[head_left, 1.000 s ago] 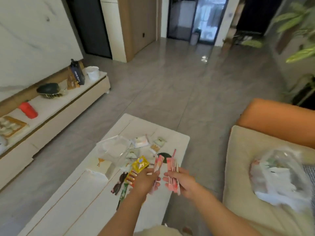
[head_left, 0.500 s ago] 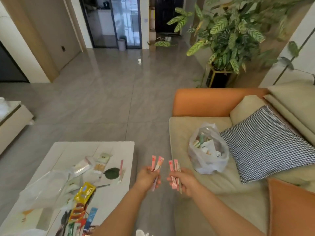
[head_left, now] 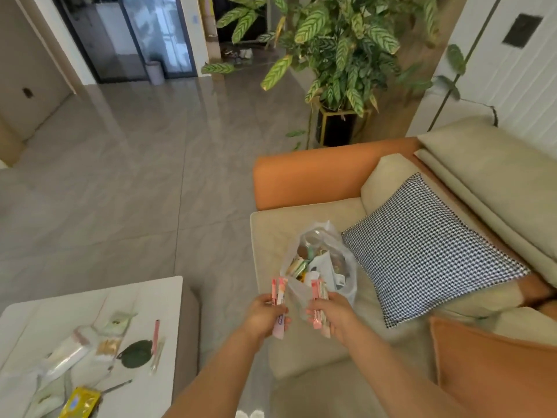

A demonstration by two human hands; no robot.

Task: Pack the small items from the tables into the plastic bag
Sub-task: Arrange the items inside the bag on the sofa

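- Pink sachets [head_left: 279, 292] pinched in left hand [head_left: 265, 315], fingers curled round them.
- More pink sachets [head_left: 319, 300] gripped by right hand [head_left: 331, 315], fingers curled.
- Plastic bag [head_left: 324, 267] sat open on sofa seat [head_left: 271, 233], just beyond both hands.
- Leftover small items [head_left: 132, 354] left near table's [head_left: 90, 294] right edge.

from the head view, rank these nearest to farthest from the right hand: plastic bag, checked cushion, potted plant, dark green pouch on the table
Measured from the right hand:
1. Plastic bag, on the sofa seat just beyond the fingers.
2. Checked cushion, to the right on the sofa.
3. Dark green pouch, off to the left on the white table.
4. Potted plant, far back, behind the orange sofa arm.
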